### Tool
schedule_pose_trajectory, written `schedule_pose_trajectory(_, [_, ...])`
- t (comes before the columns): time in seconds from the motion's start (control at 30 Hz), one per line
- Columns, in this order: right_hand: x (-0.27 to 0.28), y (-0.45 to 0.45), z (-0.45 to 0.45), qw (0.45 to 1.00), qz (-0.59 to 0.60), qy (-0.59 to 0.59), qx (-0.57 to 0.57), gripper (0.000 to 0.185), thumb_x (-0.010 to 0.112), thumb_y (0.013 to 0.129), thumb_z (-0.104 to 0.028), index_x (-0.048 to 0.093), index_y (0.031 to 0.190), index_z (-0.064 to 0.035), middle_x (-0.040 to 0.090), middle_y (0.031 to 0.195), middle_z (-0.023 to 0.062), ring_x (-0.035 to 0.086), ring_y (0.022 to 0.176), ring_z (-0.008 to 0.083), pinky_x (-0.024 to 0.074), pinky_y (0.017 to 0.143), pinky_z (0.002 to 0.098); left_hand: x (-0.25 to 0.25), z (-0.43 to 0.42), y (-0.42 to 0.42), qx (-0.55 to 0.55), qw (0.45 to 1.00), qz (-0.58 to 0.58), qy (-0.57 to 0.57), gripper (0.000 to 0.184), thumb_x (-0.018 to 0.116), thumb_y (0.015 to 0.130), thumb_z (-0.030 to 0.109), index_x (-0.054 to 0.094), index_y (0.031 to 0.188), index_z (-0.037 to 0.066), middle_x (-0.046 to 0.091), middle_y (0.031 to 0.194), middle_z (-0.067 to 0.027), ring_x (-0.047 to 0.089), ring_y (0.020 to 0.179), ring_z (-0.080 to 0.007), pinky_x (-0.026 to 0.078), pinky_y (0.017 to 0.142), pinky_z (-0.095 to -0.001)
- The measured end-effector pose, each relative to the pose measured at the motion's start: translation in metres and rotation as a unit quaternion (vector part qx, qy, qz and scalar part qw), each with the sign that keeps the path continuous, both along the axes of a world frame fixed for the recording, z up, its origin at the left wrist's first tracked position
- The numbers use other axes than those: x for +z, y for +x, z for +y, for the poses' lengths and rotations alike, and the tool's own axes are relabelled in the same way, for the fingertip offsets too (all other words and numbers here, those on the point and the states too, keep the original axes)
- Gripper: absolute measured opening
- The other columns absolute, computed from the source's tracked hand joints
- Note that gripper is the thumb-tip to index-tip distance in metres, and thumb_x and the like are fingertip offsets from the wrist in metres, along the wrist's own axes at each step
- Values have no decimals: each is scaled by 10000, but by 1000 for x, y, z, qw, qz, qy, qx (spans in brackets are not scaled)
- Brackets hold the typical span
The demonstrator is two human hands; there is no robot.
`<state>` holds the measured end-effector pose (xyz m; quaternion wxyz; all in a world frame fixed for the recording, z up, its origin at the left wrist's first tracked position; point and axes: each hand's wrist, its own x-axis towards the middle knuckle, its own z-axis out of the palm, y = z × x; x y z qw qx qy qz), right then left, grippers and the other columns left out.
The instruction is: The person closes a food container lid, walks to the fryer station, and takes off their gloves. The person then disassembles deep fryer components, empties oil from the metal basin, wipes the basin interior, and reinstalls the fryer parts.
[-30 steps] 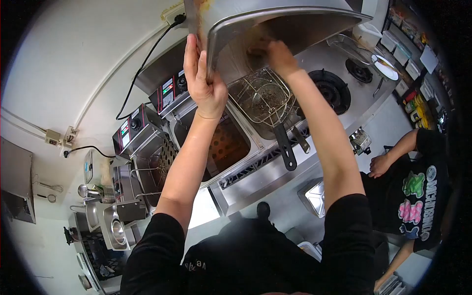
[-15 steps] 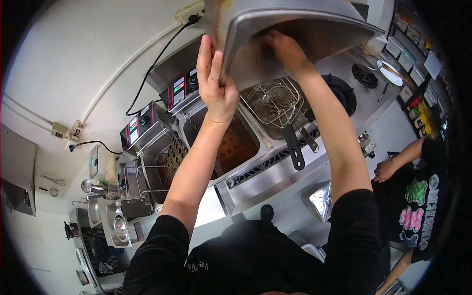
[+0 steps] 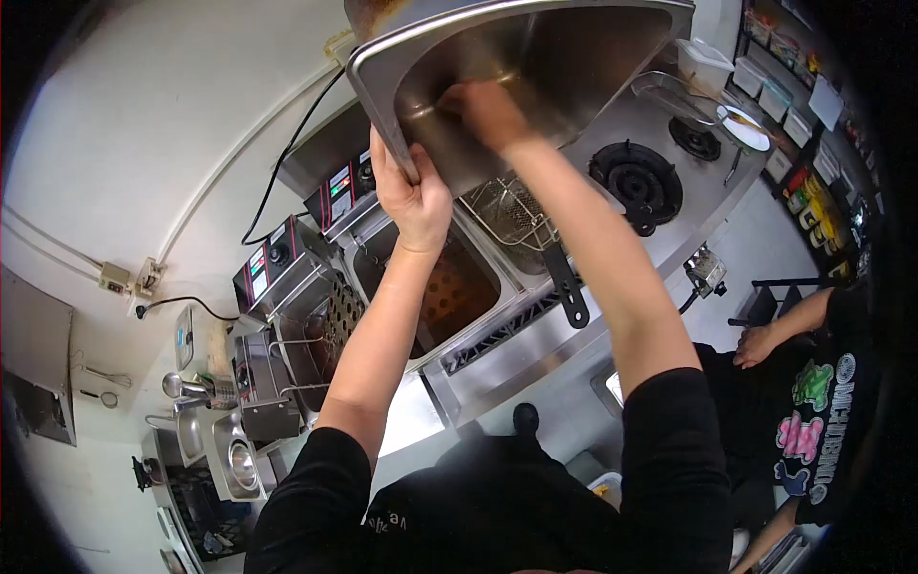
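Observation:
A deep rectangular metal tank (image 3: pixel 583 72), its rim tilted toward me, is held up over the fryer. My left hand (image 3: pixel 413 196) clasps its lower left corner, thumb on the near side and fingers behind the wall. Reaching inside, my right hand (image 3: pixel 486 113) is against or close to the inner wall near the bottom. Motion blurs its fingers, so whether they hold anything cannot be made out. Beneath the tank are a fryer well (image 3: pixel 449 287) with brown oil and a wire fry basket (image 3: pixel 516 215) with a black handle (image 3: pixel 566 287).
A gas burner (image 3: pixel 636 182) and a white plate (image 3: pixel 744 127) are on the counter to the right. Fryer control boxes (image 3: pixel 277 253) stand along the wall with a black cord (image 3: pixel 287 163). Another person's hand (image 3: pixel 755 346) is at the right. A metal sink (image 3: pixel 234 459) sits lower left.
The tank has shifted left and down, and more of its inside shows. My right hand has moved left and down inside it. My left hand still grips the tank, slightly lower.

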<state>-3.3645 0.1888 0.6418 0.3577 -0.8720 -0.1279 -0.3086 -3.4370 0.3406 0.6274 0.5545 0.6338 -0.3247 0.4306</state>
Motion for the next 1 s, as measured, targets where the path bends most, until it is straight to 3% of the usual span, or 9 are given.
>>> schedule_pose_trajectory(0.1, [-1,9,16,992,-78,-97,37,210,514,845,-101,699,940,-73,652,1037,158,622,989,345,500,839,410,9,-8,1,5,999,-37,13,523,476,850,-130,471,1350,20,410,1437,-203,426,1314,-347,355,1049,-355])
schedule_pose_trajectory(0.3, [-58,-29,8,986,22,-95,134,153,555,804,-64,691,873,-65,635,922,127,625,920,312,505,823,399,-9,3,27,4,1000,4,-15,564,467,842,-140,440,1377,40,414,1432,-193,415,1325,-331,345,1062,-358])
schedule_pose_trajectory(0.37, [-57,-57,-11,947,21,-243,210,148,558,794,-58,691,860,-66,629,911,121,619,931,293,505,819,394,-2,-2,20,-2,999,15,-36,567,463,843,-139,433,1381,39,404,1438,-192,413,1325,-331,344,1061,-357])
schedule_pose_trajectory(0.53, [-43,-57,-27,964,-5,-219,148,146,550,780,-63,685,836,-58,604,919,101,602,932,273,507,822,366,-8,1,38,-2,998,22,-55,580,447,843,-140,410,1394,38,375,1454,-188,413,1320,-329,342,1059,-353])
schedule_pose_trajectory(0.73, [-70,-65,-59,922,-25,-363,132,187,539,775,-67,651,924,-77,596,983,48,577,998,244,517,833,337,5,11,46,9,996,-1,-86,547,456,846,-126,427,1372,21,416,1410,-174,452,1276,-300,345,1041,-329])
schedule_pose_trajectory(0.77, [-66,-65,-63,933,1,-352,81,217,549,759,-42,670,929,-103,601,1007,46,581,1016,241,513,851,335,7,12,46,56,995,-28,-75,415,487,909,-73,402,1312,-17,544,1209,-66,512,1084,-133,370,937,-235])
schedule_pose_trajectory(0.87, [-35,-60,-70,984,-85,-133,-88,233,597,768,24,678,956,-89,611,936,104,642,841,299,527,739,396,9,17,36,31,992,29,-116,503,465,855,-119,426,1349,-30,431,1381,-164,446,1274,-267,316,1055,-317])
schedule_pose_trajectory(0.93, [-38,-55,-70,983,-101,-95,-119,206,603,793,22,674,962,-72,611,924,117,643,792,304,523,709,396,8,18,31,26,992,28,-120,516,452,873,-119,375,1377,-36,430,1375,-138,440,1269,-227,304,1059,-304])
schedule_pose_trajectory(1.0, [-42,-50,-65,980,-116,-60,-152,179,609,819,19,670,969,-56,610,911,129,643,742,309,520,679,396,8,15,23,-5,982,45,-186,506,487,899,-94,338,1376,-15,551,1212,-66,522,1057,-123,361,936,-225])
